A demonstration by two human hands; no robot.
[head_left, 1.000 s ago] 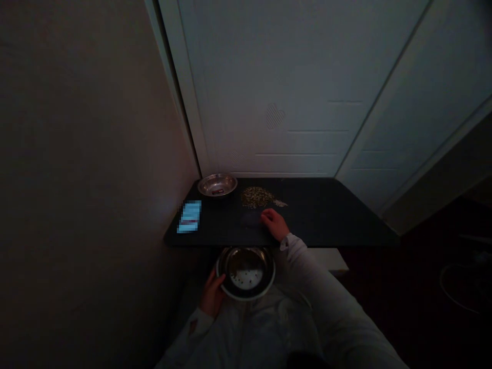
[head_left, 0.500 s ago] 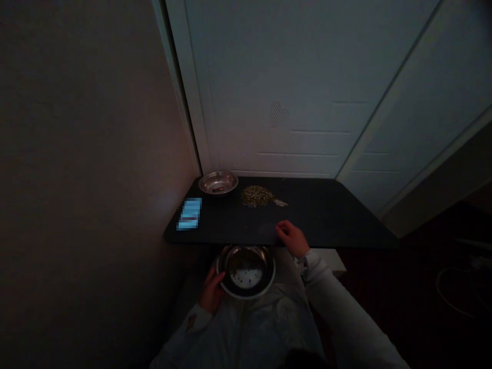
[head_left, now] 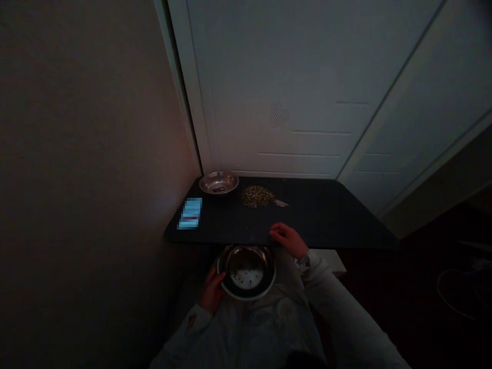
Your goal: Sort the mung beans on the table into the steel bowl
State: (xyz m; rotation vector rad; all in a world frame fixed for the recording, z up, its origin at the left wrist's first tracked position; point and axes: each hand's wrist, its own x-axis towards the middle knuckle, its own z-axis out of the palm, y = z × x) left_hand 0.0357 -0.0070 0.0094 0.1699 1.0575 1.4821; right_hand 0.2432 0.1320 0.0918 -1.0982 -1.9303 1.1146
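A shiny metal bowl (head_left: 249, 293) rests on my lap below the table's front edge, with several small dark bits on its inside. My left hand (head_left: 212, 293) is closed on its left rim, thumb over the top. Over the front edge of the dark table (head_left: 330, 220) is my right hand (head_left: 289, 240), its fingers curled together. Whatever those fingers hold, if anything, is hidden. Farther back lies a pile of small mixed seeds or grains (head_left: 258, 196), with a little whitish heap (head_left: 281, 203) at its right end.
A second metal bowl (head_left: 219, 180) with a label in it stands at the table's back left. In front of it lies a blurred-out bright phone-like rectangle (head_left: 190, 213). A wall (head_left: 115, 154) closes the left side, and a white panelled door (head_left: 277, 77) stands behind the table.
My right hand has moved slightly left and toward me, to the table's front edge above the bowl. My left hand and the bowl have stayed in place.
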